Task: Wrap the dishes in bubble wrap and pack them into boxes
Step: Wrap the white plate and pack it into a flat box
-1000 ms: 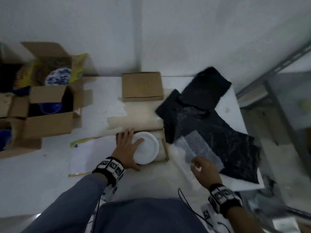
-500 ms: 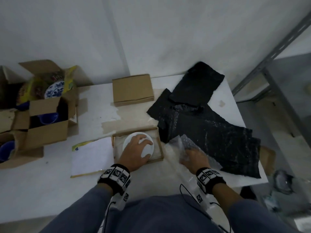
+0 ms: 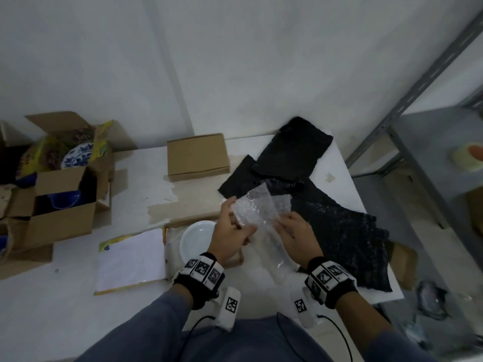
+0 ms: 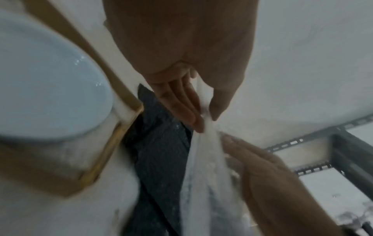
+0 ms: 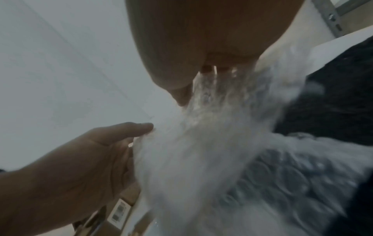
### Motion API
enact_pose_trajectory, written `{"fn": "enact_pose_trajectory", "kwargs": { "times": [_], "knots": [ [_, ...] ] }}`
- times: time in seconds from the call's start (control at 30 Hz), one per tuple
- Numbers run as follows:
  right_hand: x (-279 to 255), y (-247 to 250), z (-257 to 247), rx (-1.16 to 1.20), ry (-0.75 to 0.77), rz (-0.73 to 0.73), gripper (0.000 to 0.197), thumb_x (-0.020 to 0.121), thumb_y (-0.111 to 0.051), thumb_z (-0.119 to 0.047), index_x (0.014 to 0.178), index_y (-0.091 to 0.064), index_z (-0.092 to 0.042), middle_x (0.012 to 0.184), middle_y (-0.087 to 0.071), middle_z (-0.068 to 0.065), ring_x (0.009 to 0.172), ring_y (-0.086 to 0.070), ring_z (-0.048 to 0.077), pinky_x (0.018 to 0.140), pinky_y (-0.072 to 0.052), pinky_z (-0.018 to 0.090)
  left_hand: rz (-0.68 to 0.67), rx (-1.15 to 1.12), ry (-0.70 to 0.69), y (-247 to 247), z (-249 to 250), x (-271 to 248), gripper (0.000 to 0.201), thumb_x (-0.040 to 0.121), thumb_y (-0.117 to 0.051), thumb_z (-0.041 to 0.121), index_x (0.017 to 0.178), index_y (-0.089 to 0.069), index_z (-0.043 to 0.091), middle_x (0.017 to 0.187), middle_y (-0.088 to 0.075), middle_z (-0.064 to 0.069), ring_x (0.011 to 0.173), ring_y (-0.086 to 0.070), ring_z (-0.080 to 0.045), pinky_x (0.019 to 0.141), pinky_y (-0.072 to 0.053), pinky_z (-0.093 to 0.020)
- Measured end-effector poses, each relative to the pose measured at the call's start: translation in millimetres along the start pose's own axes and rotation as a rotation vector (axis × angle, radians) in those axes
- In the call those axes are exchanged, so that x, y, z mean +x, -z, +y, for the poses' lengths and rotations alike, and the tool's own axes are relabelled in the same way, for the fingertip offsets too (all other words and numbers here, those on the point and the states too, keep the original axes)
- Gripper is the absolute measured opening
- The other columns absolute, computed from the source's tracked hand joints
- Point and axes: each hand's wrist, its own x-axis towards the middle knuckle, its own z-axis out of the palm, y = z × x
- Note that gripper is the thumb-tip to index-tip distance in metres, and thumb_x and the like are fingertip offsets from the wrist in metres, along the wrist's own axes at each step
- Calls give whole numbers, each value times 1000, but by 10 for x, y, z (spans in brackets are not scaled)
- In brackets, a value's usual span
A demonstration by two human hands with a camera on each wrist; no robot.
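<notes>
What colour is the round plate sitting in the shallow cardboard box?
Plain white round plate, clearest in the head view.

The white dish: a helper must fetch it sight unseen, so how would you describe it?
Start at the white table and find the shallow open cardboard box at its near edge, beside the left hand. The white dish lies inside it, plain and unwrapped, whereas the dishes in the boxes far left are blue.
</notes>
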Motion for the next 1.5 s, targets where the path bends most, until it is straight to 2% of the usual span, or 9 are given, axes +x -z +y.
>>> {"fn": "enact_pose_trajectory", "kwargs": {
  "times": [0.13, 0.27, 0.47, 0.6, 0.83, 1.0, 1.1, 1.3, 1.5],
  "knots": [
    [235, 95, -289, 17, 151, 150, 10, 93, -63, -9, 94, -73, -10, 91, -63, -5, 81, -59, 3, 78, -49, 17, -119, 147, -136, 224, 269, 1, 50, 85, -77, 15, 128, -54, 23, 96, -69, 2, 76, -71, -18, 61, -57, -28],
    [540, 331, -698, 44, 334, 147, 10, 94, -57, -6, 92, -66, -11, 87, -60, -5, 81, -56, 7, 77, -45, 19, 65, 653, -467, 610, 418, 141, 47, 79, -70, 53, 113, -68, 20, 124, -50, 2, 115, -51, -13, 95, -48, -31],
    [905, 547, -1224, 234, 351, 102, 13, 95, -54, -1, 94, -65, -8, 85, -65, -2, 77, -62, 5, 70, -48, 20, 93, 345, -540, 882, 950, 163, 11, 86, -76, 25, 93, -76, 16, 100, -74, 13, 100, -68, -6, 94, -53, -43],
    [1000, 533, -1434, 380, 304, 89, 15, 93, -56, 3, 92, -67, -6, 80, -67, 4, 64, -59, 8, 62, -49, 20, 139, 194, -554, 998, 1193, 173, 19, 85, -76, 27, 99, -74, 15, 95, -75, -3, 91, -70, -30, 83, -56, -53],
    [1093, 346, -1555, 487, 269, 1, 11, 86, -56, 2, 83, -65, -4, 66, -63, -1, 58, -57, 18, 60, -48, 30, 40, 122, -564, 1300, 1487, 24, 4, 85, -73, 8, 88, -72, 11, 88, -75, -4, 79, -70, -19, 73, -56, -32],
    [1082, 105, -1454, 371, 172, 27, 17, 92, -53, 1, 88, -66, -11, 70, -66, 1, 55, -59, 13, 55, -51, 26, 41, 358, -453, 1554, 1227, -25, 28, 81, -80, 17, 63, -63, 29, 58, -59, 13, 57, -59, -15, 59, -47, -23],
    [1069, -25, -1278, 218, 148, 9, 16, 92, -54, -2, 90, -67, -11, 81, -69, 2, 65, -61, 7, 62, -47, 11, 36, 411, -283, 1748, 916, -42, 27, 77, -85, 18, 76, -57, 20, 63, -60, 5, 54, -58, -14, 54, -50, -30],
    [925, -383, -787, 123, -100, -28, 20, 91, -54, -6, 82, -66, -19, 78, -69, 0, 73, -65, 20, 72, -54, 33, -246, 595, 193, 2090, 203, -54, 14, 75, -85, 15, 84, -73, 15, 79, -75, -7, 75, -72, -25, 66, -56, -34],
    [641, -695, -480, 150, -333, -81, 23, 89, -49, 2, 82, -65, -14, 73, -68, 9, 64, -63, 22, 57, -55, 27, 220, 161, 237, 2165, -174, 37, 4, 85, -72, -3, 87, -68, -2, 88, -69, -14, 74, -68, -23, 64, -61, -28]
  ]
}}
